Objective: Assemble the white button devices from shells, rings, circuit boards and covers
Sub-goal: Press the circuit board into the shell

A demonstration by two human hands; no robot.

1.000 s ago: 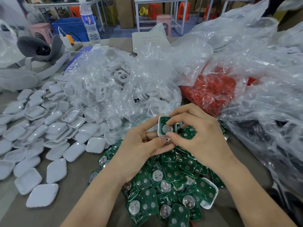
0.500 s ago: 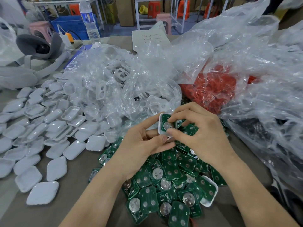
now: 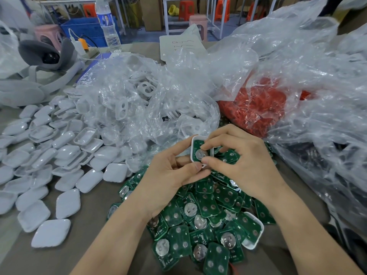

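Note:
My left hand (image 3: 170, 175) grips a white shell (image 3: 195, 138) from below and from its left side. A green circuit board (image 3: 198, 149) with a round metal battery clip lies inside that shell. My right hand (image 3: 240, 161) pinches the board, index finger on its top and thumb at its lower edge. Under both hands lies a heap of loose green circuit boards (image 3: 200, 221). One more shell with a board in it (image 3: 253, 234) rests at the heap's right edge. White covers (image 3: 49, 155) are spread over the table's left side.
A clear bag of white ring parts (image 3: 135, 104) lies behind the hands. A bag of red parts (image 3: 258, 108) and crumpled plastic (image 3: 317, 76) fill the right. A grey headset (image 3: 45, 56) and a water bottle (image 3: 108, 26) stand at the back left.
Both hands have stayed in place over the heap. My right index finger has shifted slightly on the board in the shell.

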